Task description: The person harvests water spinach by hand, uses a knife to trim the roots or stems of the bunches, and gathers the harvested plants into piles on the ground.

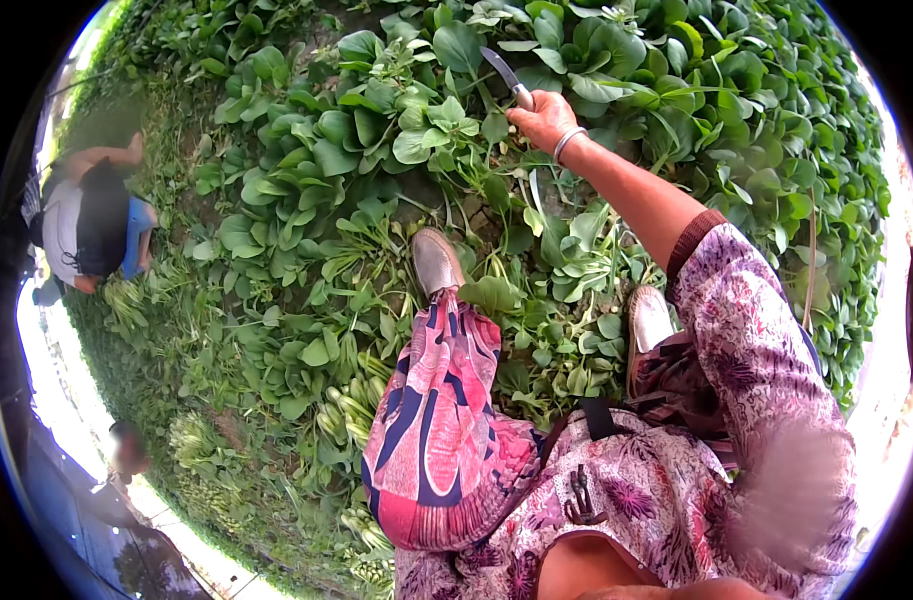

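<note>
My right hand (544,120), with a metal bangle at the wrist, is closed around the handle of a knife (504,69) with a curved blade. The blade points up and left over broad leafy greens (457,48) growing in the soil. My left hand is out of view. Just below the knife stand more leafy green plants (441,127). Between my feet lie loose greens with pale stems (580,259). Beside my leg is a pile of greens with thick pale stalks (355,401).
My shoes (435,261) are planted among the plants. A person (89,217) bends over the field at the left, and another person (129,450) is at the lower left. Dense greens (786,165) fill the right side. More harvested bunches (190,439) lie at the lower left.
</note>
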Tool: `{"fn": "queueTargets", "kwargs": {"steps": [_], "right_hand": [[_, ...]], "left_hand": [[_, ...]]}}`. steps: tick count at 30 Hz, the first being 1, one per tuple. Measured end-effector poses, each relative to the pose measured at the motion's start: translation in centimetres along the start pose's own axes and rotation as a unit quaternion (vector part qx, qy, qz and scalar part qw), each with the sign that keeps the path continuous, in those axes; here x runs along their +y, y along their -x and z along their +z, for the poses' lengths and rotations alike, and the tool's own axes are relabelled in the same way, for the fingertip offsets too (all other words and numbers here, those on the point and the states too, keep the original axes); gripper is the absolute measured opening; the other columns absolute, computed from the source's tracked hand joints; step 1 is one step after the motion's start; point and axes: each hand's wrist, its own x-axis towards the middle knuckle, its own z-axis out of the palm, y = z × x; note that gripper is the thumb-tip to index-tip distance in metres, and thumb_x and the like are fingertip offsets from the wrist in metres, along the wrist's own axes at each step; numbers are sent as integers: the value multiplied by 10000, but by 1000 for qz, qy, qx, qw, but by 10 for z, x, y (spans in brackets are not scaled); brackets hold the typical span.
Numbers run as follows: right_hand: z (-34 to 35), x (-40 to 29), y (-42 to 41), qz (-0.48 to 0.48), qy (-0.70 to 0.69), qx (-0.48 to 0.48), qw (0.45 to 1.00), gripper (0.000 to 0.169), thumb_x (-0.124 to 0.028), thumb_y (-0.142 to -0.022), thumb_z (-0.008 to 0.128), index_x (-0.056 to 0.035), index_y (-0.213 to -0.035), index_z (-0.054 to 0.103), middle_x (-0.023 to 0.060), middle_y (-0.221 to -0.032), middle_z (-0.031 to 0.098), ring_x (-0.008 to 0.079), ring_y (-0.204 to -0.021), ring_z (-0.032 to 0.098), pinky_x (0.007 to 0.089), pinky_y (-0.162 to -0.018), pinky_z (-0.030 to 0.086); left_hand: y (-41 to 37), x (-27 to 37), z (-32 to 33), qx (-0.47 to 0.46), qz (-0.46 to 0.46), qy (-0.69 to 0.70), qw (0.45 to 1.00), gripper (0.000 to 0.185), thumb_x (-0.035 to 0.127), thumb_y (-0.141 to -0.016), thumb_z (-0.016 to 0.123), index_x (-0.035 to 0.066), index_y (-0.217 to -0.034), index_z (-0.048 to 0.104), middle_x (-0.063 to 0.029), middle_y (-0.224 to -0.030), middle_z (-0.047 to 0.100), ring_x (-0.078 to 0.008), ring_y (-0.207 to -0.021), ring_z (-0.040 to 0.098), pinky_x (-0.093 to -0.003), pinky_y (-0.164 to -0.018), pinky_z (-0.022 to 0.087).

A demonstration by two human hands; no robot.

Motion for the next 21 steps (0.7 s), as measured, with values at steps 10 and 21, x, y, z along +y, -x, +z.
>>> {"fn": "queueTargets", "kwargs": {"steps": [10, 21], "right_hand": [[-2, 83, -95, -212, 150, -116, 959, 243, -259, -838, 657, -35, -857, 562, 107, -682, 540, 203, -630, 498, 349, -648, 452], [8, 106, -98, -276, 125, -168, 938, 225, -194, -827, 564, -47, -986, 502, 95, -929, 547, 244, -833, 525, 356, -743, 432]], "left_hand": [[-53, 34, 1, -2, -149, 5, 989, 257, 96, -835, 664, 32, -1081, 623, -120, -1002, 660, -238, -895, 651, -359, -816, 507], [-62, 53, -7, 7, -256, 21, 966, 277, 97, -842, 660, 28, -1105, 609, -122, -1020, 656, -236, -911, 648, -358, -827, 506]]}}
